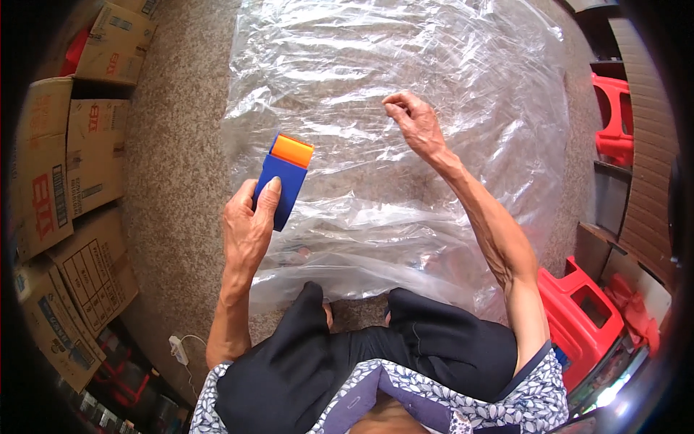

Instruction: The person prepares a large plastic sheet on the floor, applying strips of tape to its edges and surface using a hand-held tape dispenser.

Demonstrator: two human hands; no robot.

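Note:
My left hand (249, 217) grips a flat blue plastic case (287, 182) with a glossy orange piece (293, 150) at its far end. The thumb lies across the case's upper face. Over a large, wrinkled sheet of clear plastic film (347, 163) hangs my right hand (417, 122), its fingers curled and the thumb close to the forefinger. Whether anything thin is pinched there cannot be made out. The film is spread on the speckled floor, its near edge reaching up to my feet, between my black-trousered knees.
Printed cardboard cartons (97, 146) are stacked along the left. A white power strip (178, 350) with a cord lies at lower left. On the right stand a red plastic stool (580, 320), another red stool (612, 116) and a brown corrugated cardboard panel (648, 152).

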